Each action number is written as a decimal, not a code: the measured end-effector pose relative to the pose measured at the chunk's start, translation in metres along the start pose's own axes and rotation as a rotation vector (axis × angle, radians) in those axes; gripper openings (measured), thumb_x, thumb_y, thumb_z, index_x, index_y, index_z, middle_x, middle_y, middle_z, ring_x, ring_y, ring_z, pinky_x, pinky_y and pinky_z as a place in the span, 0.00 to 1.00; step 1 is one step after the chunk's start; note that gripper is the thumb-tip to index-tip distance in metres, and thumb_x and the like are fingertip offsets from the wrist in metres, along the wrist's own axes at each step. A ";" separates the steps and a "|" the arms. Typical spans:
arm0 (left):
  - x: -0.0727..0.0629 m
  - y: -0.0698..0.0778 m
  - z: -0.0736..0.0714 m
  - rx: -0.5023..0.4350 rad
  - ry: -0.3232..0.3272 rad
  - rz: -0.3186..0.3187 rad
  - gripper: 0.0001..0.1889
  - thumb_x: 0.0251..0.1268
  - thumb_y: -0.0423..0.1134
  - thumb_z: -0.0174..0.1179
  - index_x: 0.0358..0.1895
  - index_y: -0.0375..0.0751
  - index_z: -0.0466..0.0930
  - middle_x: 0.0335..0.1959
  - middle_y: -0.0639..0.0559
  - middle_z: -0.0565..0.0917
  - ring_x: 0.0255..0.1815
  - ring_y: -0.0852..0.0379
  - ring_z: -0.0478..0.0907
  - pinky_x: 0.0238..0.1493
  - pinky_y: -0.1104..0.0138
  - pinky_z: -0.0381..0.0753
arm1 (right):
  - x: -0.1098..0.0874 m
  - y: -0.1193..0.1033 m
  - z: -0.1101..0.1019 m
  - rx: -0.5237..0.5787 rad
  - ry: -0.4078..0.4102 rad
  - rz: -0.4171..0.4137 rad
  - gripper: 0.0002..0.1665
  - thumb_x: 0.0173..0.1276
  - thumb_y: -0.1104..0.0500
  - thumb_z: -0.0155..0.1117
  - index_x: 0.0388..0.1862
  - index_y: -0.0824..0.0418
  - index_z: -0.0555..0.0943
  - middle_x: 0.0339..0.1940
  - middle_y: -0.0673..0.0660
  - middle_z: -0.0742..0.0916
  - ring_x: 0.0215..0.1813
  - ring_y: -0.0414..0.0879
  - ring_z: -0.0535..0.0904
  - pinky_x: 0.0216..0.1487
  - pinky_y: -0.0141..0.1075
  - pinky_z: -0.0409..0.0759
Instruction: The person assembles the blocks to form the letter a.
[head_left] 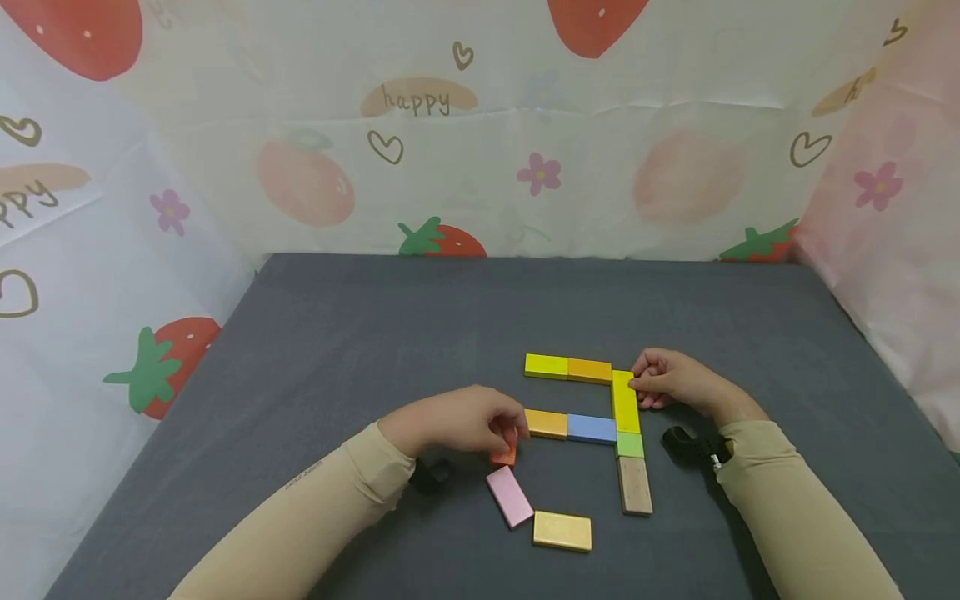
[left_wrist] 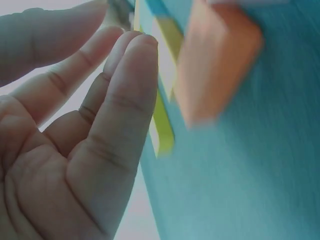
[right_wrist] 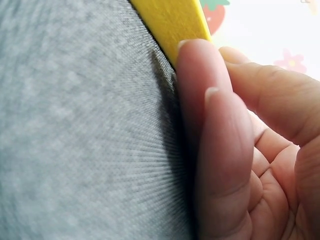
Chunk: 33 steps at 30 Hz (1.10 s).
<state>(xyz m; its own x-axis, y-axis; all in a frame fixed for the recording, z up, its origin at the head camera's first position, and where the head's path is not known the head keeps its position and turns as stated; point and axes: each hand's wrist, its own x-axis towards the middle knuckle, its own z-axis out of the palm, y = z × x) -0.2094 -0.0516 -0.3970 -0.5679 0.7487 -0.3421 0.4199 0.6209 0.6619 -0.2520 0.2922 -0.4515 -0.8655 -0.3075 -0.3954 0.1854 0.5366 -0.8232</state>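
My left hand (head_left: pixel 476 421) hovers at an orange-red block (head_left: pixel 504 454), its fingers lightly bent. In the left wrist view the fingers and thumb are apart, with a gap between the fingertips and the orange block (left_wrist: pixel 217 65). My right hand (head_left: pixel 681 382) touches the right side of a long yellow block (head_left: pixel 625 402) near its top end. The right wrist view shows the fingertips right at this yellow block (right_wrist: pixel 175 22). A light green block (head_left: pixel 630 445) and a brown wooden block (head_left: pixel 636 487) continue the column below it.
A yellow block (head_left: pixel 546 366) and an orange-yellow block (head_left: pixel 589 371) form the upper row. Another orange-yellow block (head_left: pixel 547 424) and a blue block (head_left: pixel 591 428) form the second row. A pink block (head_left: pixel 510 497) and a tan block (head_left: pixel 562 531) lie nearer on the grey cloth (head_left: pixel 360 333).
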 end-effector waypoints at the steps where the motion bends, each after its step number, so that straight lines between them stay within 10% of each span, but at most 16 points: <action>1: -0.004 -0.005 -0.004 -0.005 0.023 -0.016 0.12 0.63 0.29 0.61 0.47 0.44 0.82 0.35 0.56 0.82 0.36 0.61 0.76 0.39 0.71 0.77 | 0.000 0.000 0.000 -0.003 -0.001 -0.004 0.14 0.71 0.57 0.61 0.45 0.66 0.71 0.26 0.51 0.84 0.27 0.41 0.80 0.32 0.31 0.81; 18: -0.074 -0.072 -0.029 -0.075 0.269 -0.103 0.11 0.63 0.30 0.62 0.48 0.41 0.82 0.41 0.47 0.84 0.43 0.59 0.80 0.48 0.64 0.80 | 0.002 0.003 -0.002 0.000 -0.007 -0.019 0.15 0.70 0.56 0.62 0.45 0.65 0.71 0.26 0.50 0.84 0.27 0.41 0.80 0.32 0.32 0.81; 33: -0.083 -0.087 -0.019 0.018 0.269 -0.285 0.13 0.54 0.38 0.71 0.42 0.43 0.82 0.34 0.53 0.81 0.37 0.58 0.74 0.39 0.66 0.76 | 0.000 0.002 -0.002 -0.005 -0.006 -0.014 0.14 0.71 0.56 0.62 0.45 0.65 0.71 0.26 0.51 0.84 0.27 0.41 0.80 0.32 0.31 0.81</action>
<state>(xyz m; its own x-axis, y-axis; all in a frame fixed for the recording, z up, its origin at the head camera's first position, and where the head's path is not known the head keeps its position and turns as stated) -0.2118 -0.1725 -0.4135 -0.8279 0.4592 -0.3221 0.2294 0.8012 0.5527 -0.2526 0.2947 -0.4520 -0.8651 -0.3202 -0.3860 0.1705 0.5360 -0.8268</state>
